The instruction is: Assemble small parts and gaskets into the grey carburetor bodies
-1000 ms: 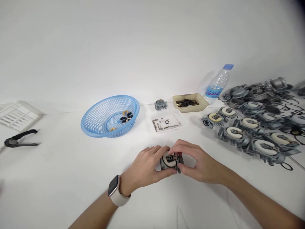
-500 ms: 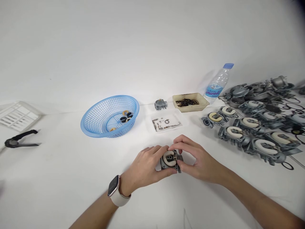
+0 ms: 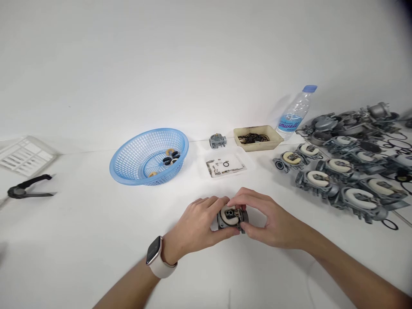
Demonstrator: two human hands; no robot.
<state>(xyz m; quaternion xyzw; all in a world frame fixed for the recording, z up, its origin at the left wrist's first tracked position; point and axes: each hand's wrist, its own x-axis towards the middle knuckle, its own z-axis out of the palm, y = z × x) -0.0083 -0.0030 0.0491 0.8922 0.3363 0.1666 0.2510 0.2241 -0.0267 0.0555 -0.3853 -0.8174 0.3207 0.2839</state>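
Observation:
A grey metal carburetor body [image 3: 237,218] with a white C-shaped float [image 3: 224,214] on its upper face rests on the white table between my hands. My left hand [image 3: 201,221], a watch on its wrist, is wrapped round the left side, thumb along the near edge and fingers along the far edge. At the right end, my right hand [image 3: 268,216] has its fingers bent over the far corner and its thumb against the near side, so it grips the body too. The fingers hide parts of the rim.
A blue basket [image 3: 120,171] holds a few small parts. Behind my hands lie a white tray [image 3: 240,174] of small parts, another carburetor [image 3: 218,140], a beige tray [image 3: 273,143] of dark rings and a water bottle [image 3: 291,116]. Several carburetors [image 3: 317,180] crowd the right; black-handled pliers [image 3: 30,187] lie left.
My right thumb and fingers have shifted slightly on the carburetor's right end, the thumb now a little lower. My left hand keeps its hold nearly unchanged.

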